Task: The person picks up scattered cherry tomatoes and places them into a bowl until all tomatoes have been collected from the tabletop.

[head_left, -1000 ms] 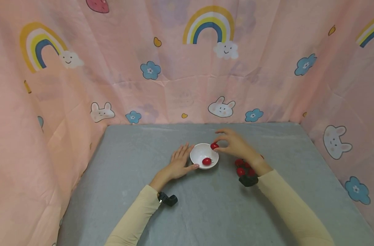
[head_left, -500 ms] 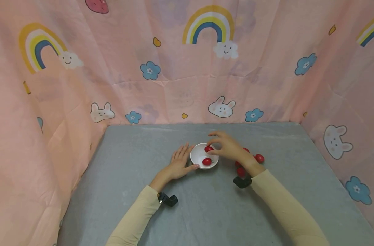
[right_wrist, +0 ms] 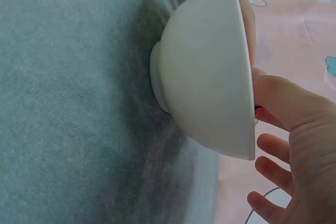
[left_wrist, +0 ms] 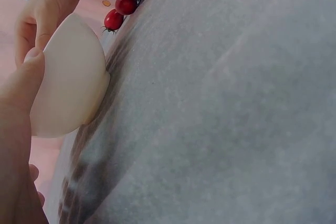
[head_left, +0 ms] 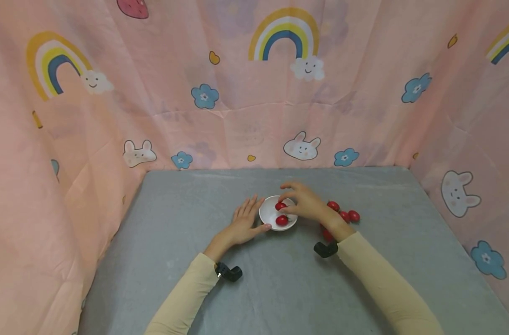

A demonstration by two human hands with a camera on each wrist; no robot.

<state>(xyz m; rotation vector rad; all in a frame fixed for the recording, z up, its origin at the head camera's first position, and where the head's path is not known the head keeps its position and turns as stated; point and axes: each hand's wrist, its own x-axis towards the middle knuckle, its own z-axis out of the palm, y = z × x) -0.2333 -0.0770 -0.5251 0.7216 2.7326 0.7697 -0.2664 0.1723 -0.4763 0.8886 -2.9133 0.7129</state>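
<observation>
A small white bowl (head_left: 269,216) stands upright on the table. My left hand (head_left: 243,225) lies along its left side, fingers straight and spread, the thumb at the near rim. Over the bowl my right hand (head_left: 306,203) pinches a red cherry tomato (head_left: 280,205) between thumb and index finger, the other fingers held apart. Another cherry tomato (head_left: 281,220) lies in the bottom of the bowl. From the right wrist, the bowl's outer wall (right_wrist: 210,72) hides most of what is inside; the right thumb reaches over its rim.
Several cherry tomatoes (head_left: 344,216) lie grouped on the grey cloth-covered table (head_left: 279,279), right of the bowl and partly behind the right forearm. A pink printed curtain (head_left: 237,125) rises along the table's back and sides.
My right hand has moved left and slightly down, bringing the pinched cherry tomato from the bowl's right rim to over its inside. The left hand and bowl have stayed in place.
</observation>
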